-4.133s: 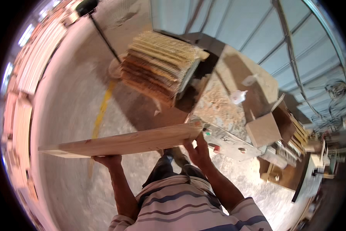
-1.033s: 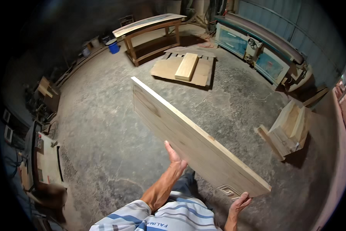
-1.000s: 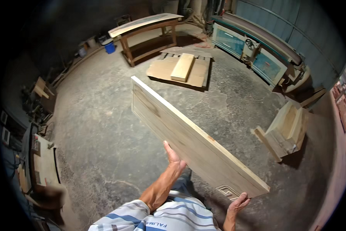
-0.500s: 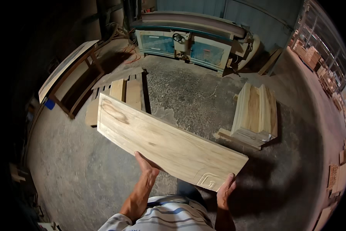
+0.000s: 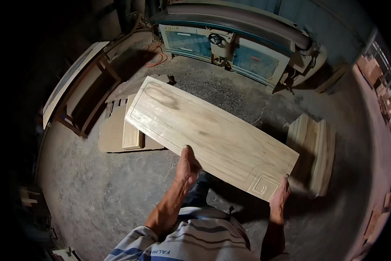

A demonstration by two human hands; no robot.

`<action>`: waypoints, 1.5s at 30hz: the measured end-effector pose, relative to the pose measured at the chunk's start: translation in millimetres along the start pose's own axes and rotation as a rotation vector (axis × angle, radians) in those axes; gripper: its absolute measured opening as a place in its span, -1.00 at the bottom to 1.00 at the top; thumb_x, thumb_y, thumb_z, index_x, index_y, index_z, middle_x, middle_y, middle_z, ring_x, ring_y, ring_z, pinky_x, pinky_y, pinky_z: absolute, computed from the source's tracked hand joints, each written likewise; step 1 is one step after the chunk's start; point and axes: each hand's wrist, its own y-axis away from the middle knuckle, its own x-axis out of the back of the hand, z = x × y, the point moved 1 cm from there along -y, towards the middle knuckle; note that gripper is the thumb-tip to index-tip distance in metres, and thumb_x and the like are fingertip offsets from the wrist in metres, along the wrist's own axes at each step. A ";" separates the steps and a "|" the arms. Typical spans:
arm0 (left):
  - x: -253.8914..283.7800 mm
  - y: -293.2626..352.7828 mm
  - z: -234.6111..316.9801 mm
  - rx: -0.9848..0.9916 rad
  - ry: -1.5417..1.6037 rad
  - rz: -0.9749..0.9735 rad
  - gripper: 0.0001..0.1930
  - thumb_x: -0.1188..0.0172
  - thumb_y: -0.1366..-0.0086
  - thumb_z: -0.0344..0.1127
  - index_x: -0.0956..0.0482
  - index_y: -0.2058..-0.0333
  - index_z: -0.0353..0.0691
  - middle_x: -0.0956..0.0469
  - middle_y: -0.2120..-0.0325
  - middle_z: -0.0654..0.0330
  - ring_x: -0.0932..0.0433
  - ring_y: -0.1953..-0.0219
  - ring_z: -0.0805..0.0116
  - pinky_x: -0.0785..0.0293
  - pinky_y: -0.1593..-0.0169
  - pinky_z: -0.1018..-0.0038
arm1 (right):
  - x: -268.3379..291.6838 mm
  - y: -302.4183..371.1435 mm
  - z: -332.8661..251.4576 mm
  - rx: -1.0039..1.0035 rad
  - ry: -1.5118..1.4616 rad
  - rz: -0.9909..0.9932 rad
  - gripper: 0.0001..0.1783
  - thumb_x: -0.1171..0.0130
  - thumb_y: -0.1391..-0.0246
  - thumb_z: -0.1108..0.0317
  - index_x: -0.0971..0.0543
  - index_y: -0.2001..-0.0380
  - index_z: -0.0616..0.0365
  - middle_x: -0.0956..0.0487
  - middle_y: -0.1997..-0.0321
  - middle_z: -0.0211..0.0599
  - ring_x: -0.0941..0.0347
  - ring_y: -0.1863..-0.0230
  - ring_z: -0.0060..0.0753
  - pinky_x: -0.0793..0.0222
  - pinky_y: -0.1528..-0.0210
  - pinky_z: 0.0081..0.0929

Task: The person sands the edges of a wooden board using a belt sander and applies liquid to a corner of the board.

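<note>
The fingers of the left hand [image 5: 187,168] hold the near long edge of a corner-carved wooden panel [image 5: 212,132], and those of the right hand [image 5: 280,193] its right end beside the carving, aslant above the concrete floor [image 5: 86,187].

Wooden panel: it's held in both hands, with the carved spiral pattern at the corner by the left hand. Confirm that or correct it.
The hand is wrong: the head view shows the carved spiral pattern at the corner by the right hand. The rest stands: the wooden panel is held in both hands.
</note>
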 end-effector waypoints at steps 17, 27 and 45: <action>-234.8 -314.3 62.1 -0.624 -1.244 -0.253 -0.71 -0.03 -0.26 -0.23 -0.45 0.60 -0.23 -0.39 0.73 0.11 -0.32 0.69 0.20 -0.21 0.62 0.28 | -91.4 -309.6 14.2 -0.032 -0.162 -0.123 -0.54 0.12 -0.20 0.16 -0.36 -0.04 0.27 -0.39 -0.06 -0.20 -0.31 -0.07 -0.35 -0.19 -0.14 -0.39; -347.7 -462.7 110.0 -1.386 -1.443 -0.385 -0.80 -0.16 -0.04 -0.53 -0.36 0.67 -0.18 -0.31 0.76 0.10 -0.29 0.71 0.14 -0.20 0.64 0.29 | -210.4 -488.7 -71.1 0.149 0.166 -0.068 -0.50 0.09 -0.19 0.12 -0.42 0.04 0.39 -0.45 0.01 -0.18 -0.27 -0.06 -0.44 -0.10 -0.14 -0.49; -385.9 -799.5 147.1 -1.235 -1.221 -0.566 -0.62 -0.15 -0.10 -0.40 -0.40 0.07 -0.29 -0.43 0.52 0.19 -0.37 0.61 0.34 -0.37 0.55 0.50 | -424.0 -698.6 -164.0 0.353 0.709 0.375 -0.56 -0.11 -0.04 0.15 -0.45 0.08 0.21 -0.54 0.16 -0.06 -0.48 0.10 -0.16 -0.37 0.10 -0.34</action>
